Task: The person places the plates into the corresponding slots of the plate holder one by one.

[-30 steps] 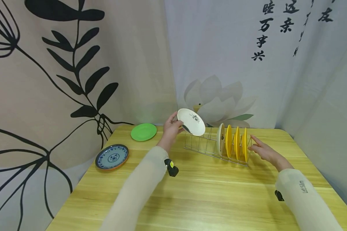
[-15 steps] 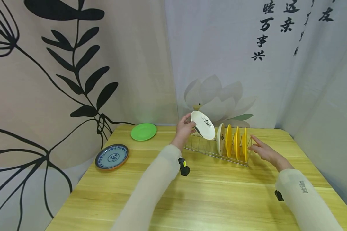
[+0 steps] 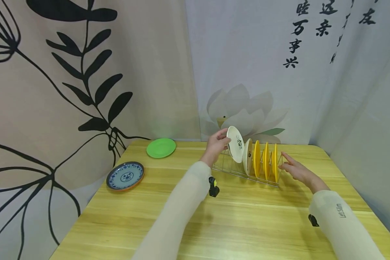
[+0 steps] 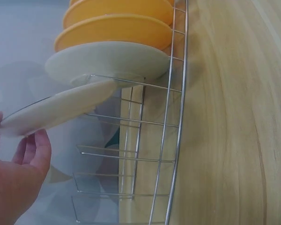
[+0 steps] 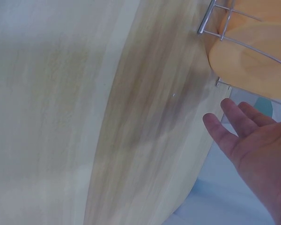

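Note:
My left hand [image 3: 215, 146] pinches the left edge of a white plate [image 3: 235, 144] with a dark floral print. Tilted, that plate hangs over the wire dish rack [image 4: 180, 112], its lower edge close beside a white plate [image 4: 107, 61] standing in a slot. Right of these, three yellow plates [image 3: 266, 160] stand upright in the rack. The left wrist view shows bare slots nearer my left hand. At the rack's right end is my right hand [image 3: 299, 171], fingertips right at the end wire. Its fingers [image 5: 236, 119] are extended, with nothing held.
On the wooden table [image 3: 195, 216], a green plate [image 3: 161, 148] lies at the back left. A blue-patterned plate [image 3: 126, 176] with an orange edge beneath lies nearer the left side. A printed cloth [image 3: 156, 72] hangs right behind the table.
My left hand has carried the white plate rightward to the rack's standing plates, turning it more edge-on. My right hand has stayed at the rack's end.

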